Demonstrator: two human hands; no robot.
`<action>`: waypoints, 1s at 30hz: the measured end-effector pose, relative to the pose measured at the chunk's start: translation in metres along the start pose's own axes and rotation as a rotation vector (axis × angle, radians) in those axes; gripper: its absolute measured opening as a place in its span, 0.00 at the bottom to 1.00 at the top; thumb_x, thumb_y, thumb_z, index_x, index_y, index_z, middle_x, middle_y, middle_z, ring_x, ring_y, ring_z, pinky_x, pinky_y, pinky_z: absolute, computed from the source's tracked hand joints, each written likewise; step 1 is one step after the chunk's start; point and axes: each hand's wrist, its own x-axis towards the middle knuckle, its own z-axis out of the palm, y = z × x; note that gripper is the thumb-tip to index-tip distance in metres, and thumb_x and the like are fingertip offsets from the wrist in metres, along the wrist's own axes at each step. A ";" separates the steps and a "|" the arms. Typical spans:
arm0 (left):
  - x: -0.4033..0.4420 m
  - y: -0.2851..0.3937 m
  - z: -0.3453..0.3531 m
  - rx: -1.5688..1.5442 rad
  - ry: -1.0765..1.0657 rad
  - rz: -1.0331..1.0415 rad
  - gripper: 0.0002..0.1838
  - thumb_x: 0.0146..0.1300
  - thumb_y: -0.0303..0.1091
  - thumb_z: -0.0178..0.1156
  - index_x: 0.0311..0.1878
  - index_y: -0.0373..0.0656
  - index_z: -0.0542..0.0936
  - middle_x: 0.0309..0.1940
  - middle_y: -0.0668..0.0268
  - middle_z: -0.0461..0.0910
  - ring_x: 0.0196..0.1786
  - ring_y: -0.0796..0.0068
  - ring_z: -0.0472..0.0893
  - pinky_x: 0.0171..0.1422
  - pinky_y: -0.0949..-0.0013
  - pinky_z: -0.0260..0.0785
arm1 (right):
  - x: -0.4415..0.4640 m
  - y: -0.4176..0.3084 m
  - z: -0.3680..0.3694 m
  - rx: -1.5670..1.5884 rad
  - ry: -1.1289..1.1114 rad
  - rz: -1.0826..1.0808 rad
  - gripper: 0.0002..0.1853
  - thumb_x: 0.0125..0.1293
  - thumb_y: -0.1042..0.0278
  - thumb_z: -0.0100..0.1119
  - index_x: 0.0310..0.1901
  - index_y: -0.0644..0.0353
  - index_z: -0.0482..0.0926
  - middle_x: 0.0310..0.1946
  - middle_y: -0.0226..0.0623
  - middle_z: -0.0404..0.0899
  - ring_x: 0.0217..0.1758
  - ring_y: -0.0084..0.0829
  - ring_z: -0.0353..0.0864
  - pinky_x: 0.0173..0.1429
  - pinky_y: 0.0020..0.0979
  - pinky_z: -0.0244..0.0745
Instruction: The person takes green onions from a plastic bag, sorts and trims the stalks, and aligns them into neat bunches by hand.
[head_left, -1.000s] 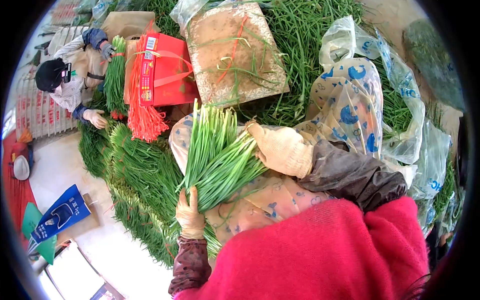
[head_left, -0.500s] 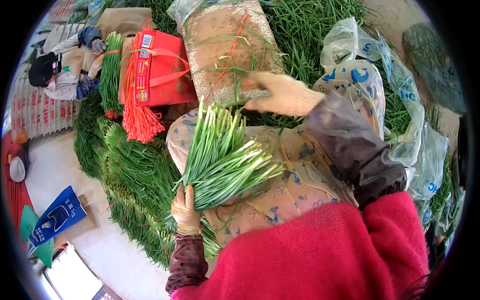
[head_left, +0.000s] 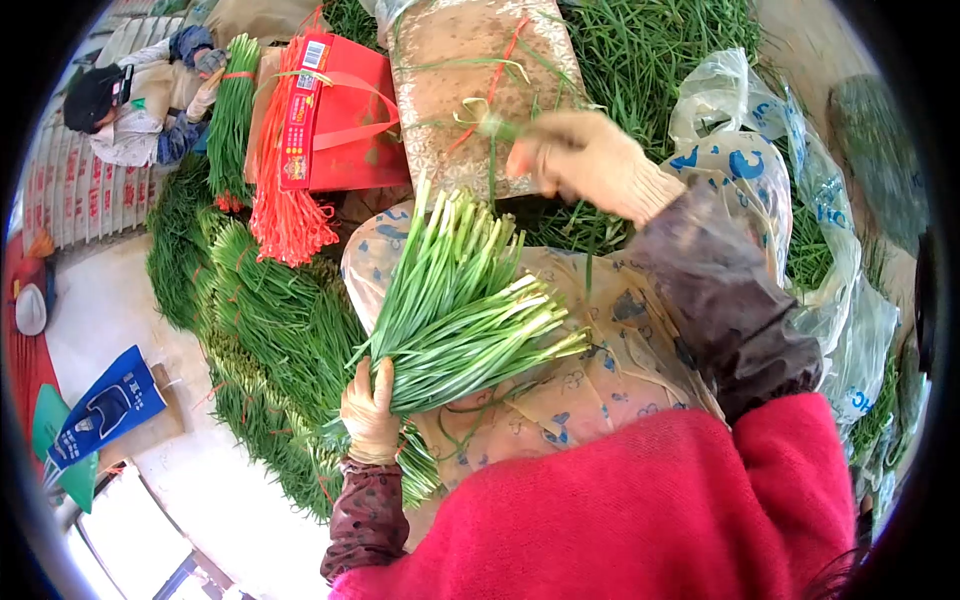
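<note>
My gloved left hand is closed around the leafy ends of a fanned bunch of garlic chives. Their pale cut ends point up and to the right, over my lap in a patterned plastic apron. My gloved right hand, blurred by motion, is above the near edge of a worn, patterned stool-like block. A green smear at its fingertips looks like a few chive blades moving with it. Loose blades and a red tie strand lie on the block.
Red ties hang beside a red bag at left. Bundled chives are heaped on the floor below. Loose chives and clear plastic lie at right. Another person holds a tied bundle at upper left.
My right hand has moved right and slightly up, its fingers drawing together. My left hand keeps its hold on the bunch. The view has shifted slightly.
</note>
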 end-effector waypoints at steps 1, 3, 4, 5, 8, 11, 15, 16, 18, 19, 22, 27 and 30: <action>0.001 -0.001 0.000 0.000 0.009 0.020 0.41 0.40 0.23 0.63 0.64 0.54 0.68 0.56 0.51 0.72 0.43 0.52 0.77 0.46 0.55 0.72 | -0.009 -0.014 0.002 -0.167 -0.272 -0.026 0.11 0.64 0.61 0.58 0.39 0.59 0.83 0.31 0.35 0.85 0.35 0.23 0.83 0.37 0.31 0.75; 0.005 -0.004 -0.001 0.002 0.024 0.053 0.41 0.41 0.23 0.62 0.64 0.54 0.68 0.56 0.50 0.72 0.43 0.51 0.77 0.46 0.55 0.72 | -0.019 -0.027 0.016 -0.541 -0.580 -0.142 0.16 0.60 0.53 0.61 0.40 0.58 0.83 0.30 0.42 0.83 0.35 0.36 0.84 0.37 0.38 0.75; 0.007 -0.004 -0.002 0.023 0.008 0.058 0.41 0.41 0.22 0.62 0.64 0.54 0.68 0.56 0.50 0.72 0.43 0.51 0.77 0.46 0.55 0.72 | -0.020 -0.030 0.028 -0.750 -0.619 -0.230 0.19 0.58 0.48 0.62 0.40 0.58 0.83 0.30 0.46 0.83 0.35 0.44 0.84 0.38 0.41 0.75; 0.008 -0.005 -0.003 0.045 -0.008 0.061 0.40 0.42 0.22 0.61 0.65 0.54 0.68 0.56 0.50 0.72 0.43 0.51 0.77 0.46 0.55 0.72 | -0.020 -0.030 0.038 -0.751 -0.620 -0.229 0.22 0.56 0.43 0.61 0.39 0.56 0.83 0.29 0.51 0.81 0.37 0.54 0.81 0.40 0.46 0.74; 0.008 -0.001 -0.011 0.048 -0.033 0.039 0.40 0.43 0.22 0.61 0.65 0.55 0.67 0.56 0.50 0.72 0.43 0.51 0.78 0.46 0.55 0.72 | -0.022 -0.016 0.068 -0.909 -0.521 -0.395 0.14 0.57 0.51 0.60 0.32 0.54 0.81 0.23 0.42 0.80 0.32 0.47 0.82 0.37 0.44 0.75; 0.003 -0.001 -0.008 0.013 -0.017 0.034 0.40 0.43 0.22 0.61 0.65 0.54 0.68 0.57 0.50 0.72 0.43 0.51 0.78 0.47 0.54 0.72 | -0.027 -0.015 0.060 -0.858 -0.554 -0.459 0.11 0.56 0.54 0.59 0.33 0.50 0.81 0.24 0.37 0.80 0.31 0.42 0.82 0.35 0.42 0.75; 0.008 0.002 -0.009 -0.021 -0.011 0.031 0.42 0.41 0.20 0.61 0.65 0.54 0.68 0.57 0.50 0.72 0.43 0.50 0.78 0.47 0.55 0.72 | -0.024 0.008 0.034 -0.747 -0.341 -0.362 0.09 0.56 0.56 0.59 0.34 0.48 0.82 0.27 0.31 0.82 0.32 0.37 0.83 0.37 0.38 0.77; 0.009 0.002 -0.010 -0.027 -0.025 0.033 0.42 0.40 0.19 0.61 0.65 0.53 0.67 0.57 0.50 0.72 0.43 0.50 0.78 0.47 0.55 0.72 | -0.019 0.019 0.021 -0.711 -0.222 -0.301 0.09 0.56 0.56 0.60 0.36 0.48 0.83 0.28 0.31 0.83 0.33 0.36 0.83 0.38 0.36 0.77; 0.007 -0.002 -0.007 -0.046 -0.028 0.027 0.43 0.38 0.18 0.61 0.65 0.52 0.68 0.57 0.50 0.72 0.44 0.49 0.78 0.47 0.54 0.73 | -0.007 0.039 -0.012 -0.697 0.038 -0.224 0.16 0.59 0.51 0.57 0.43 0.48 0.84 0.35 0.34 0.85 0.39 0.39 0.84 0.46 0.36 0.78; 0.006 -0.005 -0.003 -0.079 -0.010 0.028 0.43 0.38 0.19 0.62 0.65 0.52 0.67 0.57 0.50 0.73 0.44 0.48 0.78 0.47 0.53 0.73 | 0.000 0.049 -0.030 -0.690 0.209 -0.158 0.16 0.59 0.52 0.57 0.43 0.49 0.84 0.36 0.34 0.85 0.40 0.39 0.84 0.48 0.36 0.78; 0.006 -0.012 0.008 -0.123 0.064 0.067 0.42 0.40 0.21 0.64 0.65 0.51 0.66 0.57 0.50 0.73 0.45 0.47 0.78 0.45 0.53 0.74 | 0.021 0.066 -0.098 -0.656 0.418 0.192 0.18 0.56 0.57 0.62 0.43 0.61 0.82 0.39 0.44 0.84 0.46 0.43 0.83 0.51 0.38 0.77; 0.013 -0.015 0.010 -0.200 0.071 0.089 0.44 0.44 0.22 0.66 0.68 0.52 0.62 0.56 0.51 0.75 0.44 0.46 0.80 0.44 0.54 0.75 | 0.013 0.040 -0.080 -1.164 -0.132 0.195 0.34 0.53 0.58 0.66 0.60 0.63 0.69 0.57 0.48 0.75 0.59 0.46 0.76 0.60 0.39 0.73; 0.015 -0.020 0.012 -0.243 0.059 0.114 0.48 0.42 0.20 0.66 0.71 0.52 0.61 0.55 0.52 0.76 0.45 0.47 0.80 0.46 0.55 0.76 | 0.016 0.012 -0.023 -0.606 -0.514 -0.090 0.46 0.52 0.48 0.68 0.69 0.60 0.60 0.66 0.50 0.67 0.68 0.43 0.69 0.68 0.36 0.65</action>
